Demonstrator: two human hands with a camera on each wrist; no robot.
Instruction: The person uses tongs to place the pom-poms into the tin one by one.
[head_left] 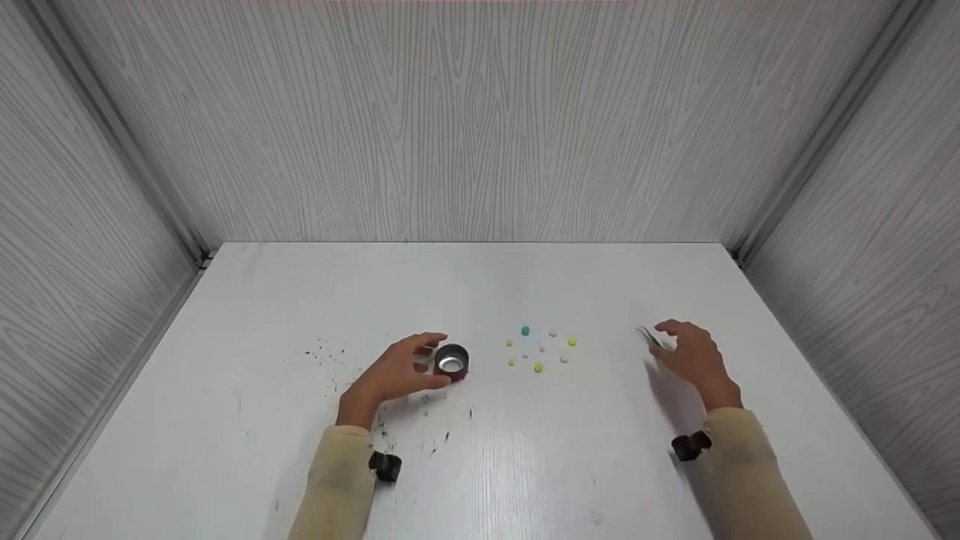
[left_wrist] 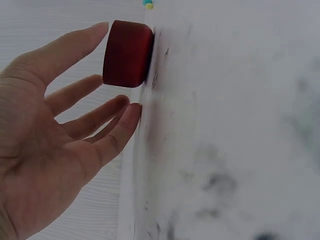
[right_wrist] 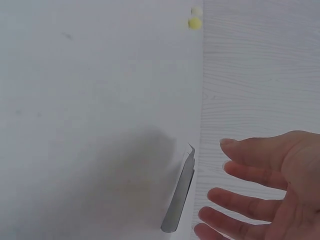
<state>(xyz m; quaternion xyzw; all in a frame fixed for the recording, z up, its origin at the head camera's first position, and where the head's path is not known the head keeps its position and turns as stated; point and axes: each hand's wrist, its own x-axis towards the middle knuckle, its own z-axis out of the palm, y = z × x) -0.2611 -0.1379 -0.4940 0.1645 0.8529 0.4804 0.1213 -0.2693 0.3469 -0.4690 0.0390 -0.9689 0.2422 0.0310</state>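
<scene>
**Two open hands flank a scatter of small beads**

Left hand (head_left: 396, 373) rests on the white table (head_left: 262, 300), fingers loosely spread, cupped beside a small red cup (head_left: 452, 361) with a shiny inside; the wrist view shows fingers near the cup but no grip. Right hand (head_left: 694, 356) hovers at the right, fingers relaxed and holding nothing, just beside metal tweezers (head_left: 648, 336) lying on the table. Between the hands, right of the cup, lie small coloured beads (head_left: 538, 349): yellow, white, one teal. Dark specks (head_left: 330, 352) mark the surface left of the cup.
</scene>
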